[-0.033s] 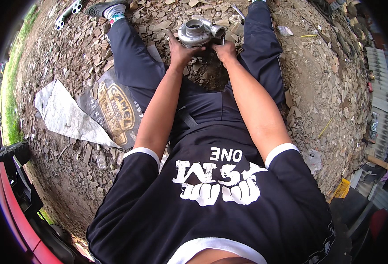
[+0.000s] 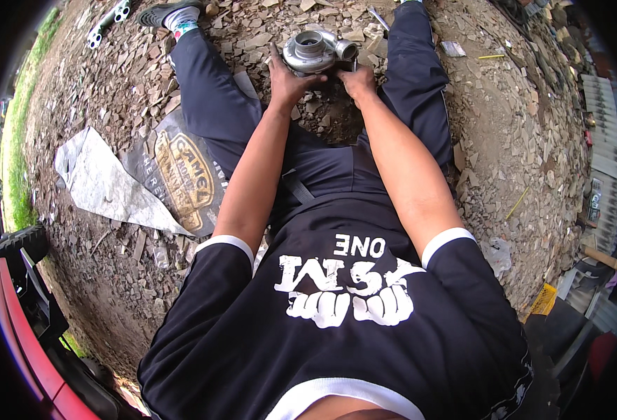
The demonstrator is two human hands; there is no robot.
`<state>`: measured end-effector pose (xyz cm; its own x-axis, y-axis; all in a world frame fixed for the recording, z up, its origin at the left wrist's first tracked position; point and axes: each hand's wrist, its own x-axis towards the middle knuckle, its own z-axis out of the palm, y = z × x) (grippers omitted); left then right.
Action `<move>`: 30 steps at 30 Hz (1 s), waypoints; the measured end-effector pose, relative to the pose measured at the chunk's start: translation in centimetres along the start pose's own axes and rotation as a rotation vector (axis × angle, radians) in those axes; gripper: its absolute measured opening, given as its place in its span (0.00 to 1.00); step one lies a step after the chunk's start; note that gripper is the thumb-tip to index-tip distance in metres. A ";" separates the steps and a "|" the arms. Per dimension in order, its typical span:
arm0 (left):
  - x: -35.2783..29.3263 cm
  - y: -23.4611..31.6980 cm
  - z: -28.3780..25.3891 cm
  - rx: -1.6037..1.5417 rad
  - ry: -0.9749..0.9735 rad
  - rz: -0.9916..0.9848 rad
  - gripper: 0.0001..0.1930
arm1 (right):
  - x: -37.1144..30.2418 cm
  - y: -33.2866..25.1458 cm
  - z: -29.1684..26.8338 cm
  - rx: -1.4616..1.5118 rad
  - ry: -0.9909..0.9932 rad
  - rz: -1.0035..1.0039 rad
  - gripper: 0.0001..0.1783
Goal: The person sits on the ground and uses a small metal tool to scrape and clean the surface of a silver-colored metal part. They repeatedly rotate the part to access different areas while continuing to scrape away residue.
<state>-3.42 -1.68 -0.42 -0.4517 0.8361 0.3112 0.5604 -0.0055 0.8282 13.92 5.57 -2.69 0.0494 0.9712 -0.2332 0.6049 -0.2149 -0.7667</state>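
A silver turbocharger (image 2: 311,54) is held out between my legs, just above the ground, its round inlet facing up and its outlet pointing right. My left hand (image 2: 287,80) grips its left and near side, with the index finger running up along the housing and the thumb underneath. At the lower right, my right hand (image 2: 359,81) is closed below the outlet. A slim shiny metal piece (image 2: 354,64) sticks up at its fingers; what it belongs to cannot be made out. The turbocharger's underside is hidden.
Broken stone chips cover the ground. To the left lie a whitish sheet (image 2: 102,182) and a dark printed sheet (image 2: 182,175). A slender metal tool (image 2: 378,19) lies beyond the turbocharger, and a holed metal part (image 2: 109,24) far left. A red vehicle (image 2: 25,336) stands lower left.
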 end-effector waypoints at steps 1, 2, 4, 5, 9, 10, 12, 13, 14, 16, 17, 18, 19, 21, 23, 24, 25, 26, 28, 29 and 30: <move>0.2 0.4 -0.5 -0.016 -0.066 0.022 0.66 | 0.6 0.6 0.4 0.022 0.006 -0.017 0.35; 0.3 1.2 -1.1 -0.032 -0.130 0.041 0.68 | 0.9 1.0 0.6 0.040 0.010 -0.035 0.34; 0.2 2.2 -1.3 0.006 -0.125 0.141 0.65 | 1.6 1.9 0.9 0.086 0.006 -0.039 0.32; 0.0 2.0 -1.5 0.031 -0.111 0.181 0.64 | 1.3 1.5 1.0 0.105 -0.009 -0.046 0.31; 0.8 1.4 -1.3 0.106 -0.107 0.183 0.57 | 0.9 0.9 0.1 0.042 -0.061 0.018 0.24; 0.9 1.2 -1.3 0.105 -0.089 0.188 0.55 | 1.1 0.9 0.3 0.036 -0.066 0.016 0.20; 1.3 0.6 -1.3 0.066 -0.057 0.158 0.52 | 0.4 0.3 0.3 0.098 -0.053 -0.067 0.20; 1.5 0.3 -1.5 0.030 -0.040 0.123 0.50 | -0.1 -0.9 0.3 0.043 -0.044 -0.096 0.21; 1.5 0.0 -1.7 -0.007 -0.027 0.087 0.49 | -0.8 -1.8 0.1 -0.012 -0.032 -0.120 0.23; 2.3 -2.1 -2.1 -0.068 -0.009 0.041 0.48 | -1.5 -3.1 0.6 -0.093 -0.013 -0.199 0.28; 2.9 -2.7 -2.8 -0.102 -0.105 -0.063 0.42 | -1.4 -3.3 0.9 -0.099 -0.004 -0.229 0.29; 3.4 -2.6 -3.4 -0.505 -0.154 -0.229 0.37 | -1.1 -3.4 1.2 -0.105 0.007 -0.258 0.29; 3.9 -2.5 -4.0 -0.909 -0.197 -0.392 0.33 | -1.0 -3.5 1.5 -0.111 0.016 -0.287 0.30; 4.0 -2.5 -4.5 -0.849 -0.187 -0.388 0.24 | -0.7 -3.6 2.0 -0.134 0.031 -0.267 0.30; 4.3 -3.5 -4.6 -0.832 -0.228 -0.323 0.23 | -0.4 -3.6 2.2 -0.157 0.046 -0.250 0.30; 4.6 -4.1 -4.6 -0.792 -0.265 -0.300 0.22 | -0.2 -3.7 2.1 -0.225 0.055 -0.186 0.29; 4.5 -4.7 -4.3 -0.779 -0.245 -0.275 0.21 | -0.2 -3.5 2.0 -0.150 0.030 -0.207 0.29; 4.3 -4.9 -3.7 -0.768 -0.226 -0.248 0.20 | -0.5 -3.4 1.6 -0.077 0.007 -0.227 0.29; 4.0 -5.5 -2.8 -0.718 -0.192 -0.197 0.20 | -1.1 -3.4 1.1 0.048 -0.059 -0.252 0.29; 4.2 -6.2 -2.0 -0.702 -0.169 -0.179 0.20 | -0.9 -3.3 1.1 0.011 -0.036 -0.262 0.29; 4.4 -6.8 -1.4 -0.681 -0.146 -0.162 0.20 | -0.5 -2.9 1.5 -0.021 -0.016 -0.271 0.30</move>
<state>-10.13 1.25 -4.01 -0.3681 0.9202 0.1332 -0.0857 -0.1762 0.9806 10.91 5.51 -1.24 -0.1289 0.9912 -0.0311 0.6109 0.0547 -0.7898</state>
